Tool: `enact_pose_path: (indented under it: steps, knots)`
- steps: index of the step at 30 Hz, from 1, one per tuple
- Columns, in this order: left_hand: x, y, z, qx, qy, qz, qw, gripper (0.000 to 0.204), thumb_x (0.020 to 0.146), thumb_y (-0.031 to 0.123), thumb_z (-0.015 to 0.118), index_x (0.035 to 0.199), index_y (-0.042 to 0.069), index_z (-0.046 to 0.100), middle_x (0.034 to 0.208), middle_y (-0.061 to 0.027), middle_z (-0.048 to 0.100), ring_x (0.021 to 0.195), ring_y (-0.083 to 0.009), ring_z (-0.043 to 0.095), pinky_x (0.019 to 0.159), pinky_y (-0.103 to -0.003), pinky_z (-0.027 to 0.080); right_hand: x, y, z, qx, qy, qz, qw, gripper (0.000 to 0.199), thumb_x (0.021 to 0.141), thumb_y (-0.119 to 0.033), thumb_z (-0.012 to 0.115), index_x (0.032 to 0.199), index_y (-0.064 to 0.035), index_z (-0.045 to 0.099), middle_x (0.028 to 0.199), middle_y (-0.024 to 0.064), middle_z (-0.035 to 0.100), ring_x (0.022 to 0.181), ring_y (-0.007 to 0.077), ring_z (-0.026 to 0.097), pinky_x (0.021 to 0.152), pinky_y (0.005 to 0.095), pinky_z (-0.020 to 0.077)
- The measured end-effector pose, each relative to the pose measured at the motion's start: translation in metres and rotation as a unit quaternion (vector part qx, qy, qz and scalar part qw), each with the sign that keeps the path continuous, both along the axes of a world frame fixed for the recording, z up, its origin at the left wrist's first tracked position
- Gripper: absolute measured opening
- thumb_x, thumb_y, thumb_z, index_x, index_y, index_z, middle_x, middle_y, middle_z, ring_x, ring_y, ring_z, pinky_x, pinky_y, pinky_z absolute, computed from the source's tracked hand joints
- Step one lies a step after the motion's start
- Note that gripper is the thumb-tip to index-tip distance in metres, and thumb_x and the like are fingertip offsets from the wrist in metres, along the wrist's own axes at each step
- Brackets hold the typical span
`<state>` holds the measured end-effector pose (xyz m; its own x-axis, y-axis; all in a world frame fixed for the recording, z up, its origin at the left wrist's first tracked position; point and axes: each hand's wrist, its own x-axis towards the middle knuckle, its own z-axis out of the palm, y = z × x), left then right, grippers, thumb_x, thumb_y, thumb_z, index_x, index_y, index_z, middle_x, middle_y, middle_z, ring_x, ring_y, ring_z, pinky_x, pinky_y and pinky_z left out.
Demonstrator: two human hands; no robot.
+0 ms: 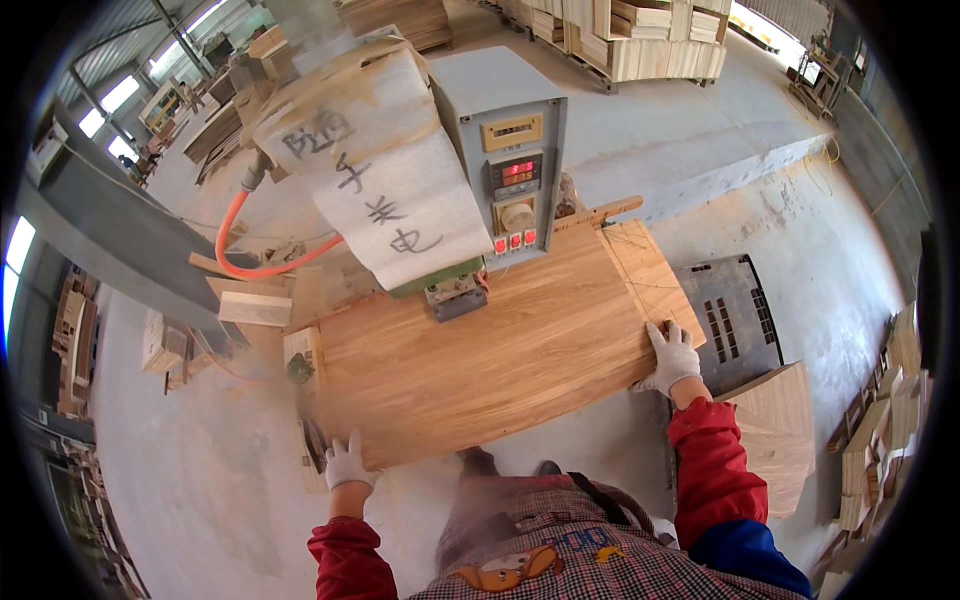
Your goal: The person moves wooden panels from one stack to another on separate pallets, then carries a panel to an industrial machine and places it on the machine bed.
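Note:
A wide, light-brown wooden board (480, 365) lies in front of me under the head of a grey machine (505, 150). My left hand (350, 464), in a white glove, is at its near left corner, with the fingers against the edge. In a matching glove, my right hand (672, 362) grips the board's right end, fingers on top. The part of each hand under the board is hidden. A small dark metal head (458, 300) sits low over the board's far edge, below the machine's control box.
An orange hose (228, 232) loops at the machine's left. Paper with handwriting covers the machine's side. A dark slotted panel (732, 320) and a stack of boards (780, 430) stand to the right. Wood blocks (255, 308) lie at left; pallets of timber (665, 50) stand far back.

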<state>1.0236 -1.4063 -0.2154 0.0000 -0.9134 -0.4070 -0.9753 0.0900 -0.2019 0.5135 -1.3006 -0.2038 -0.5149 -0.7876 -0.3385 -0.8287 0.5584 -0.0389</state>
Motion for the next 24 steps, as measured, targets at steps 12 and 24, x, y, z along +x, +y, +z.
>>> enact_pose_path:
  steps: [12, 24]
  knots:
    - [-0.0030, 0.0004, 0.0010, -0.008, 0.008, -0.006, 1.000, 0.092, 0.058, 0.035, 0.077, 0.135, 0.022, 0.028, 0.134, -0.0204, 0.029, 0.116, -0.0377, 0.037, 0.093, -0.040, 0.040, -0.0017, 0.0010, 0.0009, -0.002, 0.004, 0.001, 1.000, 0.109, 0.043, -0.039, 0.084, 0.135, -0.0204, 0.029, 0.136, 0.0139, 0.028, 0.122, 0.0342, 0.030, 0.094, 0.0393, 0.0409]
    - [0.0031, -0.0007, -0.0071, -0.014, 0.002, -0.010, 1.000, 0.104, 0.054, 0.035, 0.080, 0.138, 0.022, 0.020, 0.132, -0.0205, 0.033, 0.115, -0.0387, 0.039, 0.095, -0.041, 0.038, -0.0020, 0.0031, 0.0031, -0.012, 0.000, 0.003, 1.000, 0.108, 0.044, -0.039, 0.084, 0.135, -0.0203, 0.029, 0.136, 0.0142, 0.028, 0.123, 0.0346, 0.029, 0.095, 0.0395, 0.0400]
